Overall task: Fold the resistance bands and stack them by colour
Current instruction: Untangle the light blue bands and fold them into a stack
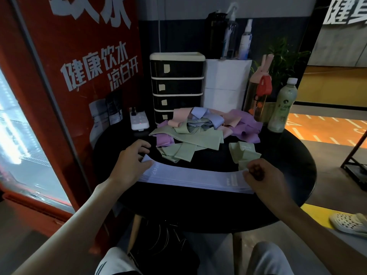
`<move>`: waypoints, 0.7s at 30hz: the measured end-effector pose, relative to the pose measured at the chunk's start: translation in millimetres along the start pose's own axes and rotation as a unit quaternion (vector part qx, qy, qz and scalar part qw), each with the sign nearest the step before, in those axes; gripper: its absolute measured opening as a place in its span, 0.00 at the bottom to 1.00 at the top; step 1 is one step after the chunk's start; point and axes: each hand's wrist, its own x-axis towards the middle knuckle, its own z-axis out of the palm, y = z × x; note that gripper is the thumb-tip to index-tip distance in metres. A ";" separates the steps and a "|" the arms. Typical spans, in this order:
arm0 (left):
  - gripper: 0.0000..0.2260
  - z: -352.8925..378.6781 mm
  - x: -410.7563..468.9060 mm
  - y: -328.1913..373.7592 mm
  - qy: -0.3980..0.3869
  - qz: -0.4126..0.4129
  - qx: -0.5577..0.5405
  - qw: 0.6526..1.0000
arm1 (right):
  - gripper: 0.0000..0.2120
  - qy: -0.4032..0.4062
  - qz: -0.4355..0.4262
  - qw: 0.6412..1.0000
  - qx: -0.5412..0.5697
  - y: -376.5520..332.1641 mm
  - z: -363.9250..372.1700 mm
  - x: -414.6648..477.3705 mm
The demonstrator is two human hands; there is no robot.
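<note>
Your left hand [135, 161] curls its fingers onto the left end of the lilac band [190, 178], which lies flat on the black worktop [198, 213], its long axis running left to right between your hands. Your right hand [264, 179] pinches the far end, so either end can travel to the other. Behind sits the loose pile [194, 128]; the folded green band [245, 153] is near your right knuckles, so fold inward, clear of both
</note>
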 end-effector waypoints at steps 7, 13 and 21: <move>0.14 6.2 -4.4 -5.9 0.003 0.029 0.051 0.998 | 0.11 -0.010 -0.005 1.000 -0.027 -2.4 -0.7 1.2; 0.12 7.1 -7.9 -13.2 -0.008 0.026 0.029 0.999 | 0.11 -0.033 -0.004 0.998 -0.051 0.4 -0.8 3.0; 0.07 10.2 -9.5 -1.7 0.033 0.063 0.101 0.992 | 0.09 -0.034 -0.010 0.998 -0.053 2.4 -0.4 3.7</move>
